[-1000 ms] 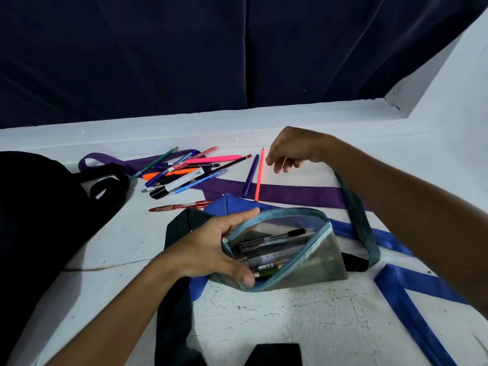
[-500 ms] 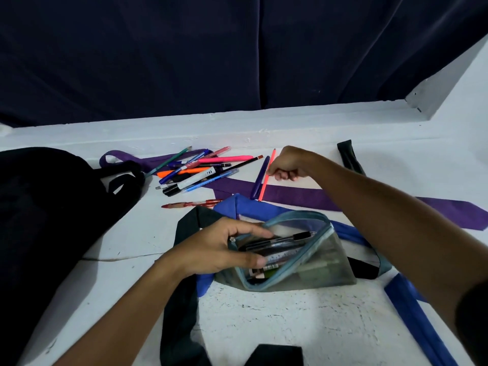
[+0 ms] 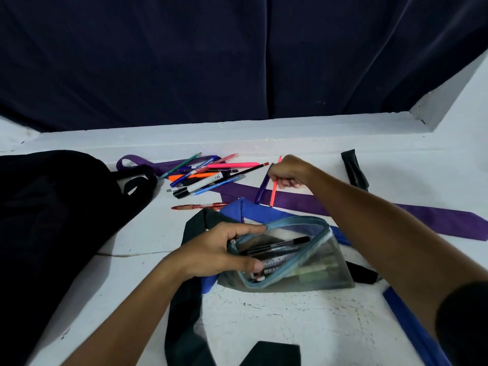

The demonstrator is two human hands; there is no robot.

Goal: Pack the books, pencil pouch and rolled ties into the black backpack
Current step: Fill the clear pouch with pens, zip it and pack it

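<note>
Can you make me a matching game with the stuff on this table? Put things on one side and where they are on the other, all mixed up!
Things:
1. pencil pouch
2. black backpack
3. orange pen
4. red pen

Places:
A. far left of the table
B. pinched in the right hand
C. held open by the left hand
D. lying alone, nearer than the pen pile

Pairs: 1-C, 2-A, 3-B, 4-D

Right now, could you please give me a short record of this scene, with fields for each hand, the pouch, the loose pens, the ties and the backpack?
left hand: holds the pencil pouch open at its mouth
right hand: pinches an orange pen and a purple pen
pouch: unzipped, pens inside
loose pens: heap on the white surface
ties: purple tie and blue tie unrolled
backpack: far left
</note>
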